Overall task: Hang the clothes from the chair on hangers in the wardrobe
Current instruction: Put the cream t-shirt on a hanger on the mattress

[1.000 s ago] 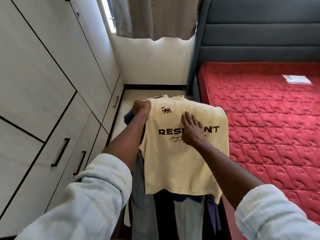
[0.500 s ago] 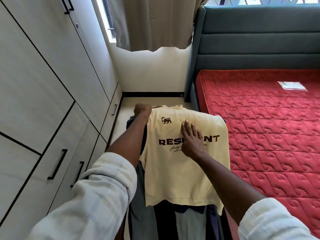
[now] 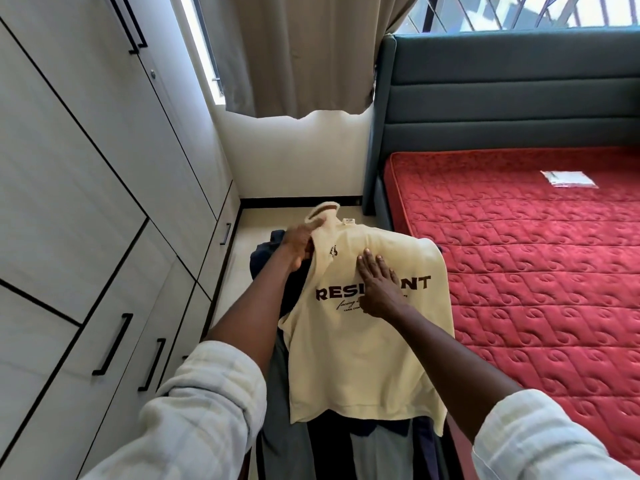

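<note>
A cream T-shirt [image 3: 349, 362] with dark lettering lies on top of a pile of dark and grey clothes [image 3: 294, 445] draped over the chair, which is hidden under them. My left hand [image 3: 298, 244] grips the shirt's left shoulder by the collar and lifts that edge up and over. My right hand [image 3: 379, 284] lies flat on the chest print, fingers spread, covering the middle letters. The white wardrobe [image 3: 86, 209] stands along the left, all its doors closed. No hanger is in view.
A bed with a bare red mattress [image 3: 540, 271] and a grey padded headboard [image 3: 519, 95] fills the right side. A small paper [image 3: 568, 178] lies on the mattress. A beige curtain [image 3: 298, 53] hangs over the window ahead. A narrow strip of floor [image 3: 249, 237] runs between wardrobe and bed.
My left hand has pulled the shirt's collar and left shoulder up, folding them over toward the middle. My right hand stays flat on the print. The view has tilted up a little.
</note>
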